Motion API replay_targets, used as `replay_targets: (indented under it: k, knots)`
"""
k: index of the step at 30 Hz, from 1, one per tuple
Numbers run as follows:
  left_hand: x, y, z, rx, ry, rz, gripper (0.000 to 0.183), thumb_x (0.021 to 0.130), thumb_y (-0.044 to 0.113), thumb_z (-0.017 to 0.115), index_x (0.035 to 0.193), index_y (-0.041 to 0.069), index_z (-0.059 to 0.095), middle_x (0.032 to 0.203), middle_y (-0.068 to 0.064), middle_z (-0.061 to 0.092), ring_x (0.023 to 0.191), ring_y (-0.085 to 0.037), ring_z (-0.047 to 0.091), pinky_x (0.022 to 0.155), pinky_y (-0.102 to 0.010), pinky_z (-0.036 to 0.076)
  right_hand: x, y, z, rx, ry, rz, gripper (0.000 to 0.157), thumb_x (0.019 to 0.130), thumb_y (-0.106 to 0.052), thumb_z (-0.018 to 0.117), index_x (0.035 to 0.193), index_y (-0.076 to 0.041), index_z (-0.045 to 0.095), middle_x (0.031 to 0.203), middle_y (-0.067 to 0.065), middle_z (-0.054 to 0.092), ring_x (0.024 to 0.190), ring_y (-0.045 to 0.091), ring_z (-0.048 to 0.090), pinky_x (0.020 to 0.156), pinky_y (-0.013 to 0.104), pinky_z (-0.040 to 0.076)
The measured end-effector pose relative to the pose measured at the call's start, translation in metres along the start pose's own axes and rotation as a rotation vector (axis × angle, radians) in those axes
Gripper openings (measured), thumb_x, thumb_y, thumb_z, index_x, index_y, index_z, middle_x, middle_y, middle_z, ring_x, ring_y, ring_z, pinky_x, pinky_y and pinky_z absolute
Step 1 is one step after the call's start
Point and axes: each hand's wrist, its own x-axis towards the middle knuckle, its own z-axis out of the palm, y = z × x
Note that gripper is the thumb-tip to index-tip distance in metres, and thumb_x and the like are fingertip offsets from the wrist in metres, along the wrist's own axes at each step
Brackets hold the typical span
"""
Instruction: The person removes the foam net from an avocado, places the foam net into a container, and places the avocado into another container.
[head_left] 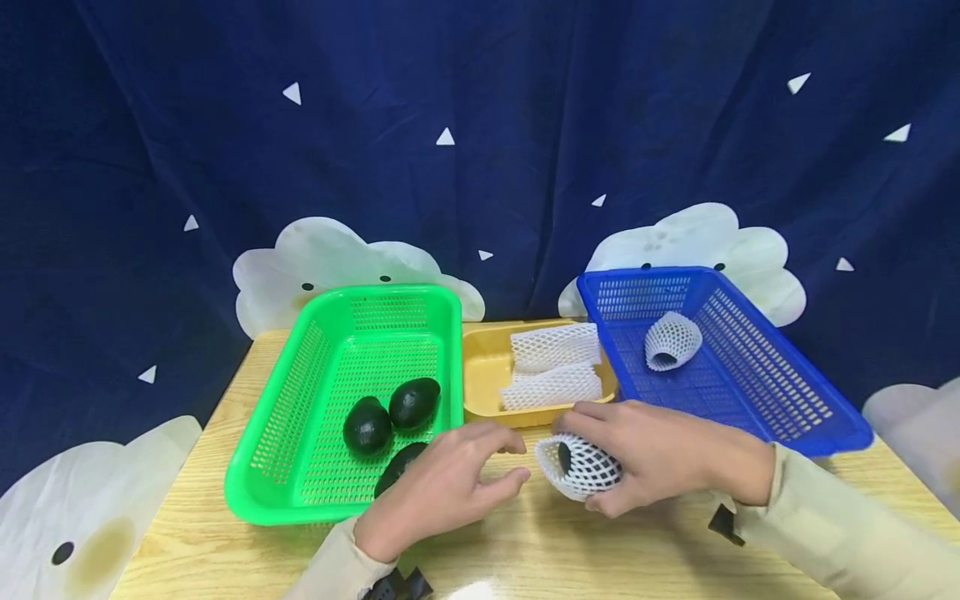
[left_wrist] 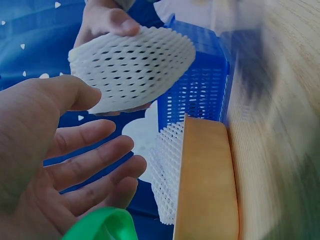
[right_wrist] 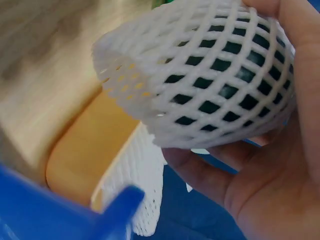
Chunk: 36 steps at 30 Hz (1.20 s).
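My right hand grips a dark avocado wrapped in a white foam net sleeve, held over the front of the table. In the right wrist view the dark skin shows through the mesh, and one end of the net flares out past the fruit. Just to the left, my left hand is held with fingers loosely extended and thumb apart, gripping nothing. The left wrist view shows its thumb overlapping the near end of the sleeve. Two avocados and a third, partly hidden by the left hand, lie in the green basket.
A yellow tray with flat foam net sleeves stands between the baskets. At the right, a blue basket holds one netted fruit. A navy curtain hangs behind the wooden table.
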Motion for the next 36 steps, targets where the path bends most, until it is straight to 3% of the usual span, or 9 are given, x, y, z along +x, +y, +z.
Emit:
replay_targets:
  k: [15, 25, 33, 36]
  knots:
    - [-0.003, 0.001, 0.008, -0.025, -0.061, 0.037, 0.02, 0.1, 0.033, 0.065, 0.11, 0.018, 0.072, 0.105, 0.007, 0.075, 0.095, -0.005, 0.07, 0.086, -0.021, 0.056, 0.003, -0.002, 0.039, 0.075, -0.021, -0.062, 0.063, 0.079, -0.049, 0.081, 0.132, -0.023, 0.057, 0.112, -0.012, 0.062, 0.087, -0.006, 0.055, 0.072, 0.012, 0.049]
    - [-0.009, 0.016, 0.005, 0.092, -0.033, 0.135, 0.022, 0.097, 0.035, 0.068, 0.109, 0.017, 0.073, 0.103, 0.007, 0.076, 0.094, -0.004, 0.07, 0.085, -0.023, 0.058, 0.001, -0.002, 0.057, 0.107, -0.057, -0.04, 0.065, 0.081, -0.054, 0.08, 0.135, -0.027, 0.056, 0.109, -0.014, 0.062, 0.083, -0.008, 0.055, 0.069, 0.013, 0.048]
    - [-0.012, 0.024, 0.019, 0.106, -0.083, 0.223, 0.016, 0.099, 0.033, 0.065, 0.105, 0.018, 0.07, 0.093, 0.01, 0.069, 0.077, 0.006, 0.055, 0.072, -0.006, 0.046, 0.0, -0.003, 0.069, 0.111, -0.062, -0.028, 0.061, 0.08, -0.053, 0.081, 0.13, -0.027, 0.058, 0.106, -0.015, 0.06, 0.08, -0.008, 0.052, 0.066, 0.013, 0.046]
    - [-0.013, 0.027, 0.026, 0.09, -0.13, 0.224, 0.017, 0.102, 0.035, 0.061, 0.105, 0.021, 0.069, 0.094, 0.012, 0.067, 0.078, 0.01, 0.053, 0.071, -0.003, 0.044, 0.0, -0.002, 0.072, 0.11, -0.06, -0.027, 0.063, 0.08, -0.054, 0.08, 0.132, -0.026, 0.058, 0.108, -0.013, 0.062, 0.081, -0.008, 0.052, 0.067, 0.013, 0.047]
